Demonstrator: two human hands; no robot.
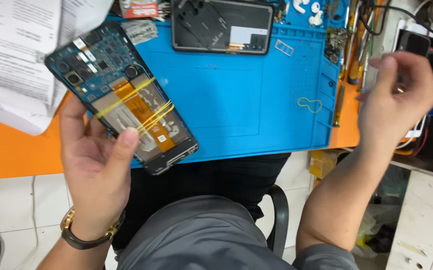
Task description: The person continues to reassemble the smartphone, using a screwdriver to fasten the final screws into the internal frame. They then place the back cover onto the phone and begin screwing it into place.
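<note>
Opened phone (121, 97) in left hand (94, 165) (banded).

Blue mat (256, 100), papers (16, 55), phone cover (221, 25)

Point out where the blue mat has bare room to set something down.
The blue mat is bare below the phone back cover, between the opened phone and the loose rubber band. Its top and right edges are crowded with tools.

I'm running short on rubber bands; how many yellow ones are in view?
3 at least: two stretched around the opened phone in the left hand, one loose rubber band on the blue mat. Clutter may hide more.
</note>
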